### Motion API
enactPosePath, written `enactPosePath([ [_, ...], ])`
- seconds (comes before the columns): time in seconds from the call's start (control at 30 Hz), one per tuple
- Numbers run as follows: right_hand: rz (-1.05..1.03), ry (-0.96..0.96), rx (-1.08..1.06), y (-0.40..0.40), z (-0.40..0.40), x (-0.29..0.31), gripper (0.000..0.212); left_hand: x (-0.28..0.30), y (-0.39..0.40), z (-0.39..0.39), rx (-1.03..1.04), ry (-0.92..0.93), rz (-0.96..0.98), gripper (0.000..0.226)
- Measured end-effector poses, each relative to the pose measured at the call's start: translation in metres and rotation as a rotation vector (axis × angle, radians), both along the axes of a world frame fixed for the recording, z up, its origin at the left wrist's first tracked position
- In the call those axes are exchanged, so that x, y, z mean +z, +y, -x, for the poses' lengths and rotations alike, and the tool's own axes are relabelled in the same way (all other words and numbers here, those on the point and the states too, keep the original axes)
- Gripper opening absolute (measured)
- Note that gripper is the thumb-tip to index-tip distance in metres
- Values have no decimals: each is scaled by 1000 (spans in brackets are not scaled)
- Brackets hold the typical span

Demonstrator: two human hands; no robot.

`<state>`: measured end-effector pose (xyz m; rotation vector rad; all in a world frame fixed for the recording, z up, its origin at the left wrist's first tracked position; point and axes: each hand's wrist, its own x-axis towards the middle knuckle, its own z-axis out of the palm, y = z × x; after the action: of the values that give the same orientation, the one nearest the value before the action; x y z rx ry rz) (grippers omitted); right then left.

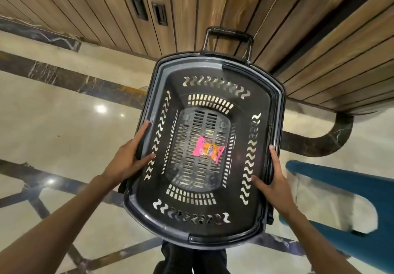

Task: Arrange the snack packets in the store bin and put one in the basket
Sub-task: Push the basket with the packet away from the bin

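Observation:
A black plastic shopping basket (213, 64) fills the middle of the head view, seen from above. One pink and orange snack packet (209, 149) lies flat on its slotted floor. My left hand (132, 154) grips the basket's left rim, thumb inside the wall and fingers along the outside. My right hand (269, 177) grips the right rim the same way, thumb inside. The basket's pull handle (229, 32) sticks out at the far end. No store bin shows.
A wooden slatted counter (319, 39) stands just beyond the basket and to the right. A teal piece of furniture (362, 188) is at the right. Polished marble floor (64, 124) spreads to the left. My dark trousers (191, 258) show below the basket.

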<state>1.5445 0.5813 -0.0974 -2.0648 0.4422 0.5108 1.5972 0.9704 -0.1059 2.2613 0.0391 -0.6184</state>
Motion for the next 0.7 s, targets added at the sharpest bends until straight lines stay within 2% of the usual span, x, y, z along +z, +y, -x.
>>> enactPosePath([
  [0.23, -49, -85, -63, -4, -1, 2, 91, 7, -12, 5, 177, -48, 95, 95],
  [0.4, -83, -78, -98, -8, -6, 28, 89, 32, -9, -2, 202, -110, 94, 101],
  [0.53, -117, -49, -102, -8, 4, 70, 90, 79, -8, 8, 180, -109, 77, 102],
  [0.7, -123, -83, -75, -3, 21, 155, 93, 171, -9, 28, 226, -93, 96, 103],
])
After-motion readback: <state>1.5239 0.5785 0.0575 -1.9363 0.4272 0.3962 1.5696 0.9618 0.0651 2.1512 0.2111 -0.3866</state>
